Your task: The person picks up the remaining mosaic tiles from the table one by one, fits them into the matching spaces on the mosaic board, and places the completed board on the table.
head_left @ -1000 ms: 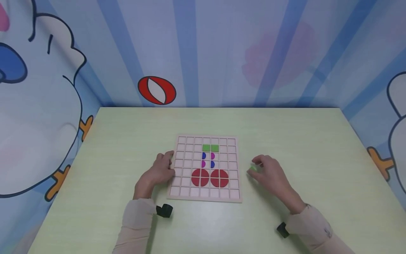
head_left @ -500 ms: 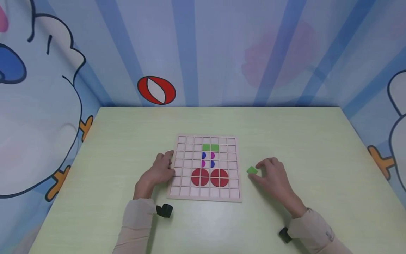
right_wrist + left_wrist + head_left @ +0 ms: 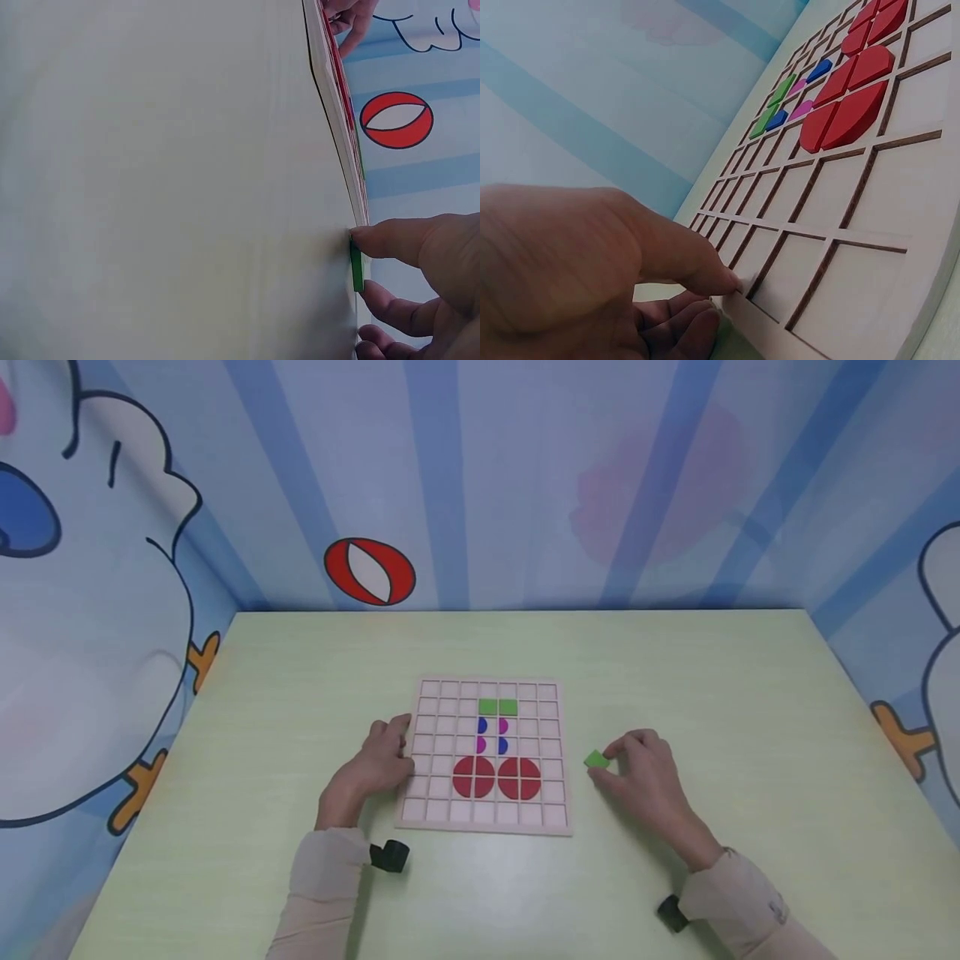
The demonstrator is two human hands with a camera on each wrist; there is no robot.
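A pale wooden grid board [image 3: 438, 813] lies on the table, holding coloured pieces. Two green squares [image 3: 498, 707] sit side by side near its far edge. Below them are blue and magenta half-round pieces [image 3: 502, 726], then two red circles [image 3: 473, 777] made of quarter pieces. My left hand [image 3: 372, 762] holds the board's left edge, with the thumb [image 3: 720, 279] at the rim and the other fingers curled beside it. Right of the board, my right hand [image 3: 647, 775] pinches a green square tile [image 3: 596, 760] between thumb and fingertip. The right wrist view shows this tile edge-on [image 3: 356, 265].
The board rests on a pale green table [image 3: 480, 893] that meets a blue striped wall [image 3: 517, 485] at the back. A red and white ball [image 3: 370, 572] is printed on that wall. Small black devices [image 3: 390, 857] are strapped at both wrists.
The green tile, mostly covered by my right fingers a second ago, now shows its flat face at the fingertips. My right hand has shifted slightly; the left hand and board stay put.
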